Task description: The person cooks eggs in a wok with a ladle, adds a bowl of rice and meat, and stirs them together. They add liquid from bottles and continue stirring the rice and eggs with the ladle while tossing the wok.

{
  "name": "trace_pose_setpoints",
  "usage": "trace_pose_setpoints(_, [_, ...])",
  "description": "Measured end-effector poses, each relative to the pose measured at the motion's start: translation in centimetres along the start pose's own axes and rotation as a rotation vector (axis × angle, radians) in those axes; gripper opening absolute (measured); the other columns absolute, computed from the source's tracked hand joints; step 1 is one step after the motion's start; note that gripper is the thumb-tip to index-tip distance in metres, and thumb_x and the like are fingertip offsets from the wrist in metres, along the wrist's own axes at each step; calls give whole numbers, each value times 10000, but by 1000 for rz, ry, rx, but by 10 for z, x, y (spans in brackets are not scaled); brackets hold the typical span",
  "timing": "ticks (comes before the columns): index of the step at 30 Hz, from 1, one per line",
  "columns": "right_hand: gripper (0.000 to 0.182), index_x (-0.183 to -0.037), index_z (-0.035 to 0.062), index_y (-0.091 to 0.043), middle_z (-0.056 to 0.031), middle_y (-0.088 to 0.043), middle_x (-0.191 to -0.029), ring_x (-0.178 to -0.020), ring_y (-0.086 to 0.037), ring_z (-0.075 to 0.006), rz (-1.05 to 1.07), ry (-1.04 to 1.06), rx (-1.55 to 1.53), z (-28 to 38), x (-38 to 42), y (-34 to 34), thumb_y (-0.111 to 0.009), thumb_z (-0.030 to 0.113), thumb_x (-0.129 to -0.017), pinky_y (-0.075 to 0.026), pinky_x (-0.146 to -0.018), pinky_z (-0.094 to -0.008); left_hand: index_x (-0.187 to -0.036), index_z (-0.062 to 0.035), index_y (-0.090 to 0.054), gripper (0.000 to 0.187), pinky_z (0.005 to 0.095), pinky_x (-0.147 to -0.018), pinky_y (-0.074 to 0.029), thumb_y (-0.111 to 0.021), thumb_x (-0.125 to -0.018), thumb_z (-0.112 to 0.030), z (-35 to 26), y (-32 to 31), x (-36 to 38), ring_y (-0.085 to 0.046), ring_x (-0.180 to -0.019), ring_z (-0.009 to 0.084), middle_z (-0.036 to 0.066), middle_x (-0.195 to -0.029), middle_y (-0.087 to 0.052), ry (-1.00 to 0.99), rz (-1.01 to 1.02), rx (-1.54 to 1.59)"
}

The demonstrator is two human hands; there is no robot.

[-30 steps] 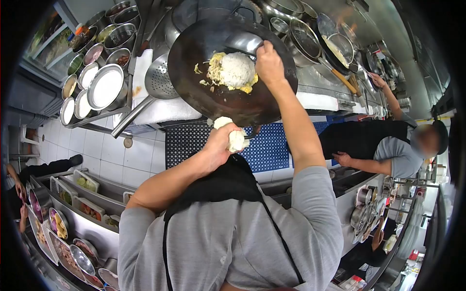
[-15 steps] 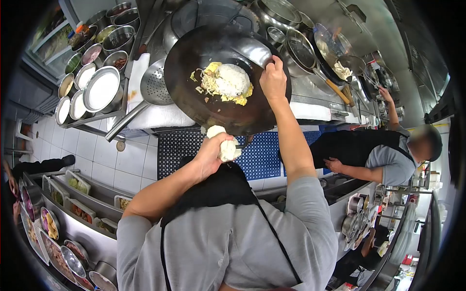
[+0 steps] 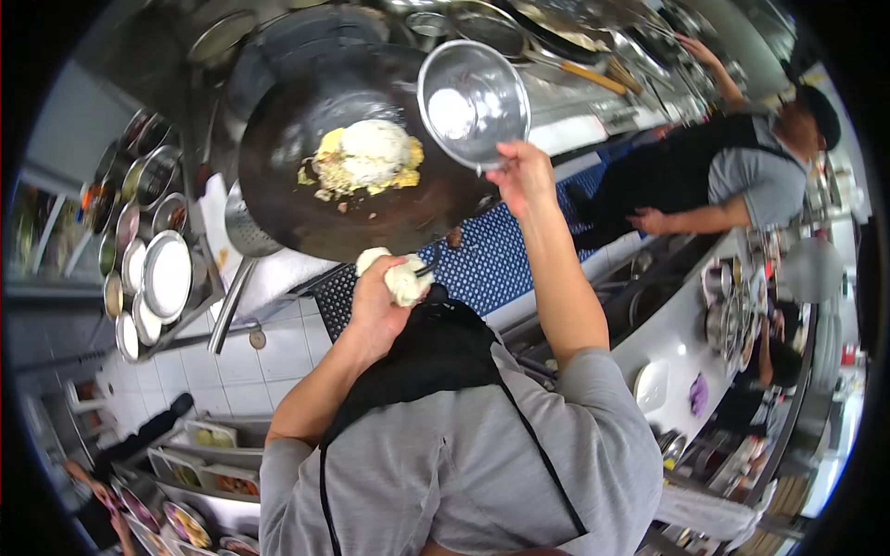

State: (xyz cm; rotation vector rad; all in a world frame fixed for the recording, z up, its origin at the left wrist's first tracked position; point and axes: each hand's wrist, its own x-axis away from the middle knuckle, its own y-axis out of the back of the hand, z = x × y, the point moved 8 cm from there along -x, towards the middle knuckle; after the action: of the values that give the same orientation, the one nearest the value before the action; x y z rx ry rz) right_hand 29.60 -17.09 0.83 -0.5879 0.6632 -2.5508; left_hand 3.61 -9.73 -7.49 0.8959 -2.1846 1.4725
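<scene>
While the left hand clenches cloth and the right hand pinches a bowl, a skimmer flanks the wok.

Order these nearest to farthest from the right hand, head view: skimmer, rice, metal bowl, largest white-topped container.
1. Metal bowl: in the right hand.
2. Rice: left, inside the wok.
3. Skimmer: at the wok's left edge.
4. Largest white-topped container: farthest left.

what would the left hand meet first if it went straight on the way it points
Beyond the white cloth already in its grip, the left hand would probably meet the near side of the wok first, though how their heights compare is unclear from this view.
</scene>
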Motion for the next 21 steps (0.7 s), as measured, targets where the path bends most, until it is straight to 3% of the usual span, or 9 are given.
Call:
trace_pose_setpoints(2, [103,-892,-47,-570,-150,-648,-775,-551,-627,-242,-31,-15,-77,9,30,48,-555,26,-821,-550,-450,-359,-948,-72,-524,117,413,-669,-583,-556,-836,-85,-4,-10,0,-659,-816,262,111,-928,-627,37,-4,10])
trace_pose_setpoints(3, [108,-896,-45,-571,-153,-651,-785,-553,-624,-249,-52,-4,-122,12,48,79,-539,33,-829,-547,-449,-371,-937,-71,-524,115,403,-644,-581,-562,-829,-86,-11,-15,7,-658,-798,264,104,-887,-625,-37,-86,25])
trace_pose_setpoints(7, [114,-888,-36,-572,-150,-642,-773,-564,-628,-261,-401,128,-238,36,124,200,-553,42,-807,-521,-444,-350,-932,-88,-594,128,388,-632,-537,-593,-834,-171,-32,-20,18,-650,-798,268,85,-901,-672,-3,-161,-17])
trace_pose_setpoints(8, [101,-874,-29,-565,-149,-632,-758,-576,-625,-264,-493,194,-247,41,143,236,-547,46,-808,-514,-457,-343,-962,-72,-606,158,389,-630,-530,-595,-836,-166,-36,-15,9,-645,-805,271,97,-912,-673,-21,-36,6])
trace_pose_setpoints(11, [87,-869,-24,-546,-159,-619,-738,-584,-625,-258,-827,446,-344,57,209,329,-533,50,-825,-515,-467,-338,-1011,-21,-616,212,377,-680,-512,-590,-843,-148,-36,-8,2,-629,-843,279,140,-929,-663,19,23,101])
trace_pose_setpoints(14, [95,-888,-27,-534,-165,-607,-743,-587,-624,-265,-1110,659,-406,71,275,402,-536,55,-840,-539,-502,-356,-1040,-7,-620,244,373,-698,-507,-575,-866,-172,-42,8,-8,-626,-897,282,151,-971,-661,46,64,63])
trace_pose_setpoints(15, [78,-865,-17,-517,-155,-596,-739,-590,-624,-261,-1138,691,-431,75,293,419,-540,55,-845,-548,-518,-367,-915,-51,-601,136,362,-657,-485,-592,-828,-155,-38,-8,4,-617,-788,237,99,-873,-657,30,-60,41])
trace_pose_setpoints(17, [81,-858,-6,-492,-131,-572,-727,-584,-619,-250,-1317,749,-506,82,328,449,-543,57,-854,-551,-525,-366,-1034,-12,-621,246,368,-711,-505,-568,-866,-183,-44,6,-5,-631,-933,275,145,-993,-666,20,74,-23])
trace_pose_setpoints(21, [105,-903,-3,-482,-117,-550,-757,-563,-600,-238,-1560,895,-547,100,390,512,-545,79,-884,-560,-535,-374,-981,-25,-608,200,347,-677,-477,-576,-843,-166,-37,-10,6,-614,-863,246,123,-945,-656,15,-33,-40])
